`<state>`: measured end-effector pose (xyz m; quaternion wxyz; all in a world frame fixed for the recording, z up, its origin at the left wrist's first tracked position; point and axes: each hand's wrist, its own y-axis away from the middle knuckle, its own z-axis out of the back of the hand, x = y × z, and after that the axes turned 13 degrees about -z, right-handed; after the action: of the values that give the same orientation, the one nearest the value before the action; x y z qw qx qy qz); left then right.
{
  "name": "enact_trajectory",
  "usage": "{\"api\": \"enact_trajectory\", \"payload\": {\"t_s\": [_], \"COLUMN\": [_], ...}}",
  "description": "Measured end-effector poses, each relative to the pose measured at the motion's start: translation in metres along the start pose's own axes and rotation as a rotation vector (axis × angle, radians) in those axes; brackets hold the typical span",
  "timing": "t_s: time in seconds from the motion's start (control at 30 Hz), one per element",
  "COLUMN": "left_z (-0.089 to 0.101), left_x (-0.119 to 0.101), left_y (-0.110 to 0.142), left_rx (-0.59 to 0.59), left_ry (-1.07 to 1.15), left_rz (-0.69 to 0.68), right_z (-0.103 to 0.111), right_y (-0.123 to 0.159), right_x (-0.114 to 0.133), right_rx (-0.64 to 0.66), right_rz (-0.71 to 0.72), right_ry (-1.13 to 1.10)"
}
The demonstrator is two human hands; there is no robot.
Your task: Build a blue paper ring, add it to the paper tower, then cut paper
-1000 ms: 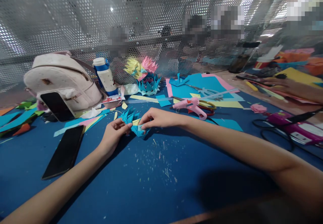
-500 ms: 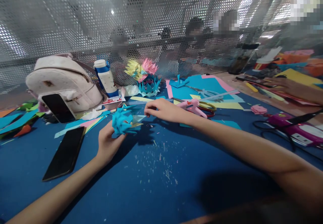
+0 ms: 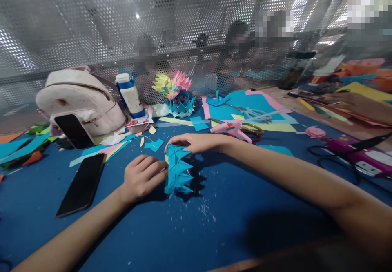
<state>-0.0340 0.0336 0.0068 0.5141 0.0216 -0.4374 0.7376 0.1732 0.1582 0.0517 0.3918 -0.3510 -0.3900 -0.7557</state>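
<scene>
A blue folded-paper flower (image 3: 179, 172) with pointed petals is tipped on its side above the table, its petals facing right. My left hand (image 3: 143, 178) is closed at its flat left side, the fingers curled and their tips hidden behind the paper. Over the upper edge curl the fingers of my right hand (image 3: 190, 142), gripping the flower there. A sliver of yellow shows at its left edge. Small blue paper scraps (image 3: 154, 145) lie just behind my left hand. A pink glue gun (image 3: 231, 129) rests beyond my right wrist.
A black phone (image 3: 81, 184) lies at left; another phone (image 3: 74, 131) leans on a pale backpack (image 3: 79, 96). Behind stand a bottle (image 3: 130, 94) and finished paper flowers (image 3: 180, 102). Scissors (image 3: 254, 114) lie on blue sheets (image 3: 259, 100). A purple power strip (image 3: 358, 157) with cable is at right.
The blue flower has moved right and turned sideways. My right hand has come onto its upper edge, and my left hand has shifted right, knuckles now up. Blue scraps behind are uncovered.
</scene>
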Motion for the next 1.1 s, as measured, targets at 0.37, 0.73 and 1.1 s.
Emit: {"api": "enact_trajectory", "payload": {"t_s": [0.37, 0.73, 1.1], "left_z": [0.000, 0.001, -0.001], "left_x": [-0.001, 0.001, 0.000], "left_y": [-0.001, -0.002, -0.002], "left_rx": [0.015, 0.013, 0.007], "left_ry": [0.040, 0.120, 0.124], "left_rz": [-0.002, 0.001, -0.033], "right_z": [0.003, -0.004, -0.012], "right_y": [-0.013, -0.017, -0.016], "right_x": [-0.015, -0.013, -0.015], "right_rx": [-0.065, -0.155, -0.201], "right_rz": [0.007, 0.041, 0.059], "right_ry": [-0.019, -0.010, 0.021]}}
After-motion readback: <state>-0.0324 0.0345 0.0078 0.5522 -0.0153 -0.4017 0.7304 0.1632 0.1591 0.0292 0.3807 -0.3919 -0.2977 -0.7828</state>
